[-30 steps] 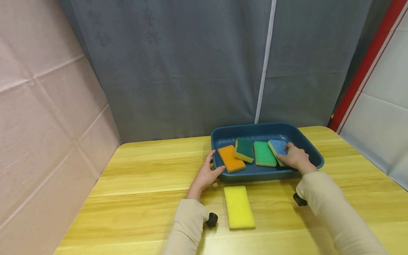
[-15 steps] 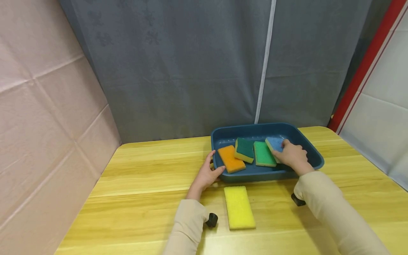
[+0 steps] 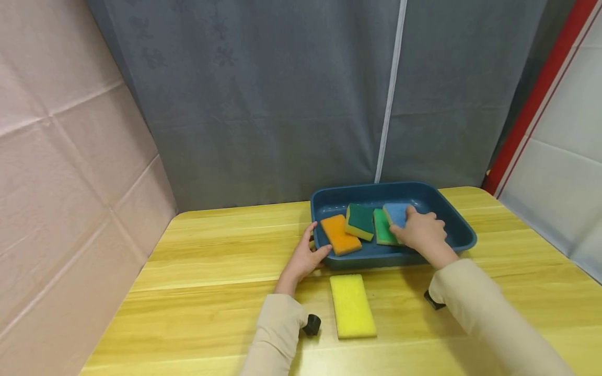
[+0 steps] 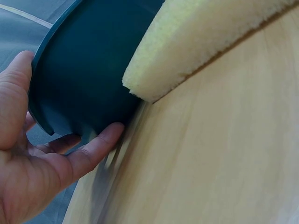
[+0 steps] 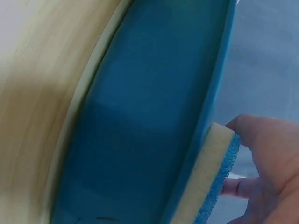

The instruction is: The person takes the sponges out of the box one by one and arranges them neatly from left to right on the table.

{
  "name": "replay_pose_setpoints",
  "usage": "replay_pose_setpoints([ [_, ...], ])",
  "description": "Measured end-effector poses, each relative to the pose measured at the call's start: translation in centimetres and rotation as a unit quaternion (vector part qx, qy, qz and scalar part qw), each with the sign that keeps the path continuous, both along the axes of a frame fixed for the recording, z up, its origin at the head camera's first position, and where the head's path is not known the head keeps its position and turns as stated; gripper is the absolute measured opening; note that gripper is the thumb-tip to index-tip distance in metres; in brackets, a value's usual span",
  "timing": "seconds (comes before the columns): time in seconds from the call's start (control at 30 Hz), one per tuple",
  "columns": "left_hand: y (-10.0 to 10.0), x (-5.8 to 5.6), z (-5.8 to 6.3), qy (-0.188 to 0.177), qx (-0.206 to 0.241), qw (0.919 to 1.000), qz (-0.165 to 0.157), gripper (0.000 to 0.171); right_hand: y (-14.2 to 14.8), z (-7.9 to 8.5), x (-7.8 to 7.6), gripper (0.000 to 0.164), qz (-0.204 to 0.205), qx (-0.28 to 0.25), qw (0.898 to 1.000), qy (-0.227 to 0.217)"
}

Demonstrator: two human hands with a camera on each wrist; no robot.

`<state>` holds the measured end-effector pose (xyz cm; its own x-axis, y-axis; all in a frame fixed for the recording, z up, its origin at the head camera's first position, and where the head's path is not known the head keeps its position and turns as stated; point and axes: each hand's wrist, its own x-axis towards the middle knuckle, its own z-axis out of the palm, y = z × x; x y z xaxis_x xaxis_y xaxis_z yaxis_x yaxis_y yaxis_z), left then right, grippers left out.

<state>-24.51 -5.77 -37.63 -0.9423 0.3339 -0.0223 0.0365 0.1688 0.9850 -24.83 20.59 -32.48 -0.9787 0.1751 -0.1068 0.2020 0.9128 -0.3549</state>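
Observation:
In the head view a blue plastic tray (image 3: 451, 209) holds several sponges. My left hand (image 3: 303, 259) grips its near left corner, thumb at the rim and other fingers against the outer wall, as the left wrist view also shows. With my right hand (image 3: 422, 233) I pinch a blue sponge (image 3: 395, 213) that has a pale underside. It is above part of a green sponge (image 3: 383, 230). In the right wrist view the blue sponge (image 5: 210, 182) appears alongside the tray rim. A dark green sponge (image 3: 360, 219) and an orange sponge (image 3: 339, 234) lie further left in the tray.
A yellow sponge (image 3: 352, 306) lies flat on the wooden table (image 3: 211, 292) in front of the tray, between my forearms. Behind the table hangs a grey curtain (image 3: 263, 104). Pale cloth (image 3: 70, 183) hangs on the left.
My right hand has moved left with the blue sponge, which now covers part of the green sponge. My left hand and the other sponges have stayed in place.

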Motion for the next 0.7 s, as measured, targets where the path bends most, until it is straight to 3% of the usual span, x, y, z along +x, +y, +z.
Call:
replay_pose_setpoints([
  [0.1, 0.0, 0.4, 0.6, 0.002, -0.005, 1.0, 0.001, 0.072, -0.6, 0.4, 0.5, 0.08, 0.005, 0.008, 1.0, 0.0],
  [0.23, 0.1, 0.3, 0.5, 0.003, -0.008, 1.0, 0.003, 0.072, -1.3, 0.9, 1.3, 0.082, 0.017, 0.019, 1.0, 0.005],
  [0.5, 0.3, -1.5, -2.0, 0.003, 0.0, 1.0, 0.008, 0.075, -2.3, 1.2, 2.9, 0.083, 0.04, 0.042, 0.998, 0.021],
  [0.7, 0.4, -1.6, -2.4, 0.005, -0.007, 0.9998, 0.018, 0.074, -3.0, 1.2, 4.1, 0.077, 0.045, 0.049, 0.997, 0.043],
])
